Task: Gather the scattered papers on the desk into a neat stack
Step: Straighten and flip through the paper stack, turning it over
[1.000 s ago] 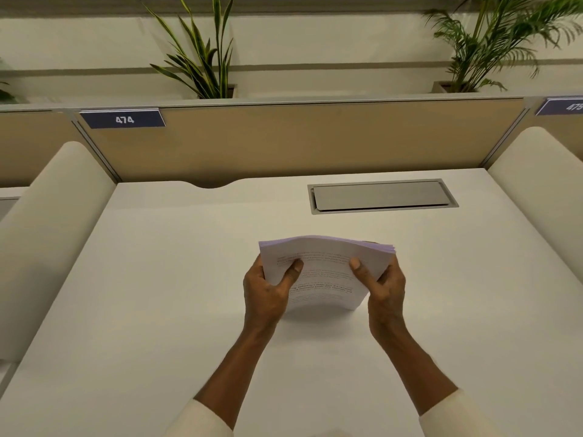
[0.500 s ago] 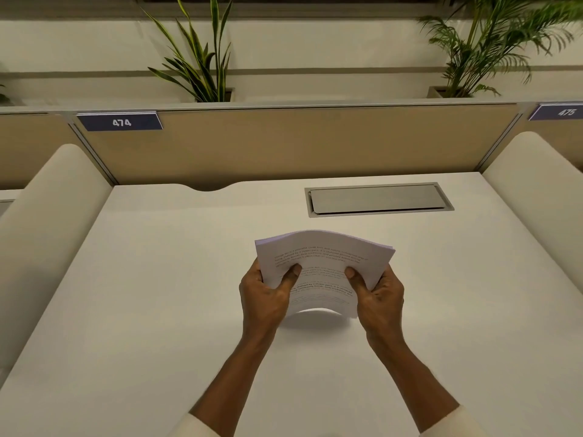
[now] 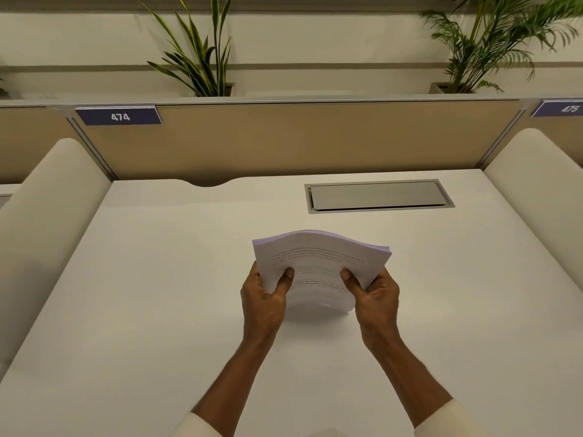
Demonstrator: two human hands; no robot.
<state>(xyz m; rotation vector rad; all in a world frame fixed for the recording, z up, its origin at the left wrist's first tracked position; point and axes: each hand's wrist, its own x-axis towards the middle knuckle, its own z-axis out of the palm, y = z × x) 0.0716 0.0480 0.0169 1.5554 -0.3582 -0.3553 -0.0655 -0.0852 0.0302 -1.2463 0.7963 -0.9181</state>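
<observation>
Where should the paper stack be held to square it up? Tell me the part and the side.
Grip the paper stack by its two short side edges, left hand and right hand coming from opposite sides. It stands upright and bows in the middle, so side grips probably keep it steady.

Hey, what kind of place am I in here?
Probably an open-plan office: a numbered desk sign on a divider panel, and a cable hatch set into the white desk.
</observation>
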